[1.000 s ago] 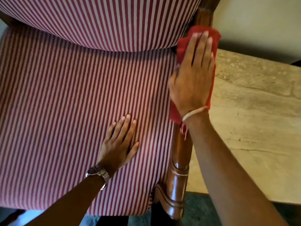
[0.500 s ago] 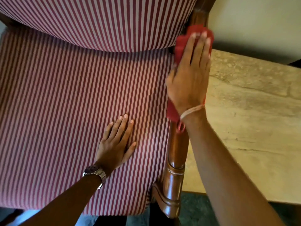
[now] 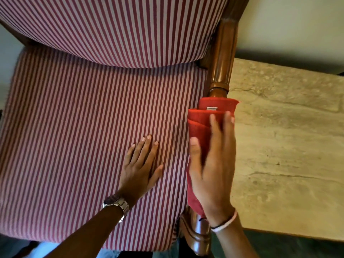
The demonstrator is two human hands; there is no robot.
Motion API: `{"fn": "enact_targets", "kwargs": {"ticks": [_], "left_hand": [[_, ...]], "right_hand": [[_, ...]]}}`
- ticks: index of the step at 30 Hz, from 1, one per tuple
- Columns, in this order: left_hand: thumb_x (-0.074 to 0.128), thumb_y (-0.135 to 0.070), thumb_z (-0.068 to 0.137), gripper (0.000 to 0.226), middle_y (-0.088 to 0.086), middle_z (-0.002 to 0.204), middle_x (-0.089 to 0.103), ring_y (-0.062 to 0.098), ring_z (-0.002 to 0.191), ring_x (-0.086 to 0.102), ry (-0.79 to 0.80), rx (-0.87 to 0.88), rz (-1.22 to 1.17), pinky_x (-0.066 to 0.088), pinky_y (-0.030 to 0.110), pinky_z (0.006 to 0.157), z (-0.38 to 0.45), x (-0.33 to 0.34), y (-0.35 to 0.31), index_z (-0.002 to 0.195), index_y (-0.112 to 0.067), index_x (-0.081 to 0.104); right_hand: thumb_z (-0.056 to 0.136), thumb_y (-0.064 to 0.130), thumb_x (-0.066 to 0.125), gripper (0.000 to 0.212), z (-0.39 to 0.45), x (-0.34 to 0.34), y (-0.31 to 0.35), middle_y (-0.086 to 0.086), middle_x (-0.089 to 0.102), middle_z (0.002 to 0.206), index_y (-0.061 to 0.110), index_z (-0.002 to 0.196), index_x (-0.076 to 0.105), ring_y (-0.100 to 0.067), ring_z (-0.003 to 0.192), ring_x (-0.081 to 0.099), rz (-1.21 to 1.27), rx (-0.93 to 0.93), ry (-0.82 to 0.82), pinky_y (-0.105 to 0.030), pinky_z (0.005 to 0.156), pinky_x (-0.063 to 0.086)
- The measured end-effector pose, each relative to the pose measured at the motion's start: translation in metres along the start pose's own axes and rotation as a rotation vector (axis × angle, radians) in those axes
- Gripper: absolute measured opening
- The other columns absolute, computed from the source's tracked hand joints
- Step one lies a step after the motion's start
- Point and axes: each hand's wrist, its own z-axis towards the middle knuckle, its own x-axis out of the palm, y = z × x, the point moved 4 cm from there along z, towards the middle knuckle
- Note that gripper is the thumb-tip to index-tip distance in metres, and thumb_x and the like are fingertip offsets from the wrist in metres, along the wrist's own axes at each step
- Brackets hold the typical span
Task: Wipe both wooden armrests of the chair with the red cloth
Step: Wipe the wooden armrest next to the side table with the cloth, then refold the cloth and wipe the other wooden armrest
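Note:
The chair's right wooden armrest (image 3: 222, 58) runs from the backrest toward me, glossy brown. A folded red cloth (image 3: 201, 125) is wrapped over its middle. My right hand (image 3: 212, 164) presses flat on the cloth, thumb on the inner side, fingers pointing away from me. The armrest's carved front end (image 3: 197, 237) shows below my wrist. My left hand (image 3: 139, 168) rests flat, fingers spread, on the red-and-white striped seat (image 3: 83, 146), holding nothing. The left armrest is out of view.
The striped backrest (image 3: 111, 25) fills the top of the view. A beige stone slab (image 3: 288, 146) lies right of the armrest, with a pale wall (image 3: 297, 21) behind it. Dark floor (image 3: 297, 246) shows at the bottom right.
My right hand has slid the red cloth toward me along the right armrest, from the end near the backrest to the middle. The left hand stays flat on the seat.

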Motion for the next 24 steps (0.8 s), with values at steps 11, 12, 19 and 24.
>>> {"fn": "enact_targets", "kwargs": {"ticks": [11,12,19,24], "left_hand": [[0.051,-0.06,0.092,0.05,0.009,0.101,0.074,0.023,0.096,0.072,0.272,-0.517,-1.366,0.059,0.049,0.09,0.062,-0.087,-0.106,0.108,-0.017,0.069],[0.059,-0.053,0.092,0.041,0.006,0.105,0.076,0.021,0.101,0.073,0.258,-0.523,-1.376,0.059,0.05,0.093,0.066,-0.091,-0.104,0.111,-0.018,0.069],[0.07,-0.03,0.092,0.027,0.001,0.108,0.075,0.019,0.1,0.073,0.119,-0.458,-1.336,0.061,0.048,0.089,0.077,-0.135,-0.053,0.113,-0.016,0.064],[0.066,-0.039,0.09,0.025,0.001,0.088,0.071,0.017,0.082,0.068,-0.096,-0.393,-0.946,0.056,0.044,0.079,0.062,-0.221,0.053,0.102,-0.016,0.063]], "right_hand": [[0.081,0.012,0.079,0.037,0.02,-0.042,-0.058,-0.004,0.083,0.1,0.016,0.117,0.073,-0.012,0.089,0.079,0.959,0.735,0.012,-0.02,0.068,0.063],[0.079,0.013,0.079,0.038,0.023,-0.042,-0.055,-0.005,0.083,0.099,0.014,0.117,0.074,-0.014,0.087,0.08,0.993,0.751,0.036,-0.022,0.064,0.063],[0.082,0.015,0.072,0.038,0.03,-0.037,0.016,-0.006,0.082,0.108,0.011,0.12,0.074,-0.012,0.09,0.079,1.177,0.748,0.254,-0.024,0.065,0.064],[0.081,0.014,0.066,0.04,0.022,0.019,0.129,-0.005,0.077,0.113,0.019,0.121,0.068,-0.01,0.086,0.072,1.258,0.671,0.406,-0.024,0.065,0.061]]}}
